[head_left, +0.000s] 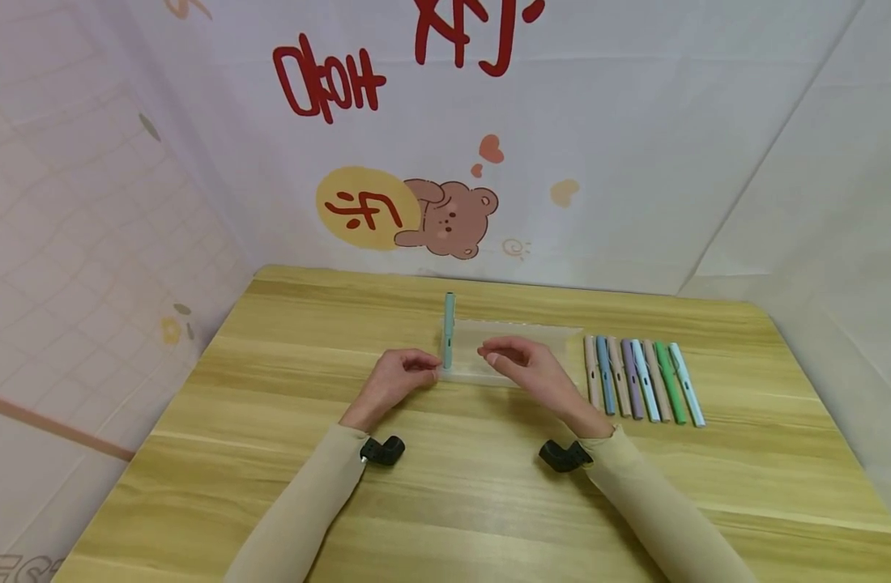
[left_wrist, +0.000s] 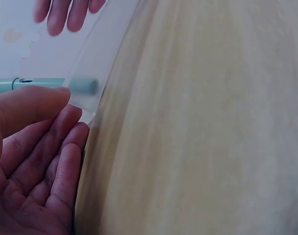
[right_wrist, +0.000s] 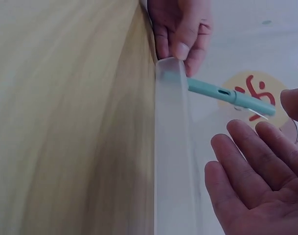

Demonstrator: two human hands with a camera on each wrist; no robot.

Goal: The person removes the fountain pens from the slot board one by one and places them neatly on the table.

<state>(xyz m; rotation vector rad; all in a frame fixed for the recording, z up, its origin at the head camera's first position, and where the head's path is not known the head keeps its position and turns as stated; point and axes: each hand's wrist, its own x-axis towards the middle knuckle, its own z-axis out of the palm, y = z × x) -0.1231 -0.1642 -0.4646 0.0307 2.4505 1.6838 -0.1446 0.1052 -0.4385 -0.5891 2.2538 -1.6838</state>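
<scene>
A mint-green pen [head_left: 449,330] stands upright at the left end of a translucent pen holder [head_left: 518,377], its lower end behind the holder's frosted front lip [right_wrist: 171,147]. My left hand [head_left: 400,376] grips that left end of the holder, thumb at the corner beside the pen's foot in the left wrist view. Above the middle of the holder, my right hand [head_left: 529,368] hovers with fingers relaxed and apart, holding nothing. The right wrist view shows its palm [right_wrist: 271,191] a short way from the pen.
To the right of the holder several capped pens [head_left: 638,380] lie side by side in a row, in brown, blue, purple, green and pale blue. The wooden table [head_left: 475,502] meets a printed white backdrop [head_left: 598,121] behind the holder.
</scene>
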